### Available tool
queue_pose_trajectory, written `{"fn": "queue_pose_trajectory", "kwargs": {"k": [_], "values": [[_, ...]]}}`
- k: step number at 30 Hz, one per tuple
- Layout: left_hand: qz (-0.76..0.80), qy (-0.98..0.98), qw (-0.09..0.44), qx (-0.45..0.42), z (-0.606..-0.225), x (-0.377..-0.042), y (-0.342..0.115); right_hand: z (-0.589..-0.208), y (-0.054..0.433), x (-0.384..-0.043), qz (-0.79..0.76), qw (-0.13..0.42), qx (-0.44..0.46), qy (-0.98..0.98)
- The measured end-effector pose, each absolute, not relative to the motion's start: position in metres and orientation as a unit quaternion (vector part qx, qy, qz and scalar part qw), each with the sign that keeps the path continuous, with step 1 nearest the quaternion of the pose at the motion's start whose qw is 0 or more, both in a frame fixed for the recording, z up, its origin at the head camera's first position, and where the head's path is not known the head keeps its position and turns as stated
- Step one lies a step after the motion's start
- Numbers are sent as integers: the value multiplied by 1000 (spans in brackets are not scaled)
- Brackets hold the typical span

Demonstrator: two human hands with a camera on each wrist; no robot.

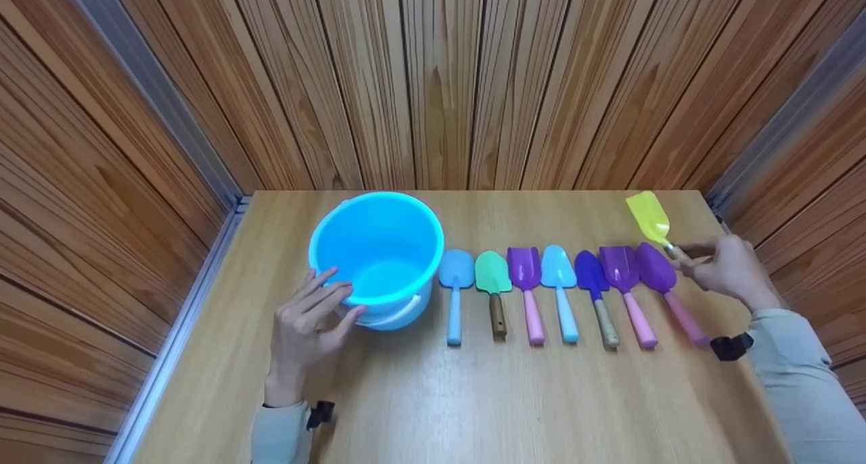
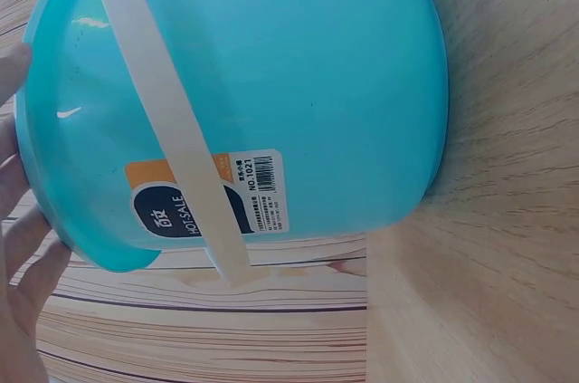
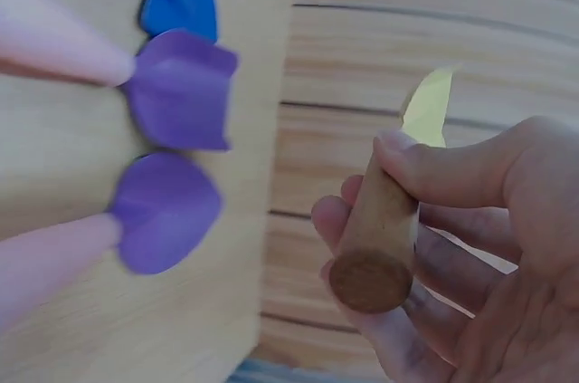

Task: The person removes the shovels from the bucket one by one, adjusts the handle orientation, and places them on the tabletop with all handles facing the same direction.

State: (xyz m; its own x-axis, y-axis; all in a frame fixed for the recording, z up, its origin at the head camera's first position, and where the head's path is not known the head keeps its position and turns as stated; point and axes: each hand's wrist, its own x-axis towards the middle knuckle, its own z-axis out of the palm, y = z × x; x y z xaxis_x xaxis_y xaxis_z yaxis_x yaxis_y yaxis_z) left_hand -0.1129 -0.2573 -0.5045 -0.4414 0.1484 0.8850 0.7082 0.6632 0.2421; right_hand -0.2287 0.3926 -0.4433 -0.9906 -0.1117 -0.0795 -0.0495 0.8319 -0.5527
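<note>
My right hand (image 1: 727, 271) grips the wooden handle (image 3: 375, 238) of a yellow hand shovel (image 1: 649, 215), its thumb along one side and fingers round the other. The yellow blade points away toward the back right corner. My left hand (image 1: 308, 318) rests at the near left rim of a light blue bucket (image 1: 379, 315), fingertips over the edge and thumb at the outside. The bucket stands upright, with its white handle (image 2: 163, 102) hanging down the near side and a printed label (image 2: 208, 195) on the wall. Nearest the right hand lies a purple trowel (image 1: 656, 266) with a pink handle.
Several more shovels lie in a row right of the bucket: a light blue one (image 1: 456, 269), a green one (image 1: 493, 272), a purple one (image 1: 525, 268) and a dark blue one (image 1: 591, 273) among them. Wood-panelled walls (image 1: 440, 78) border the table (image 1: 473, 403).
</note>
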Motion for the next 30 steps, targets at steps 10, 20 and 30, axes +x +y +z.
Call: {"fn": "queue_pose_trajectory", "kwargs": {"k": [10,20,30], "values": [[-304,-792,451,-277,-503,-118,-256,-488,433,-216,-325,67,38,943],[-307,-790,457,-269,-504,-113,-259,-514,453,-212,-329,95,79,936],[-310,-794,451,-267,-504,-113,-257,-522,462,-212,-310,113,102,939]]}}
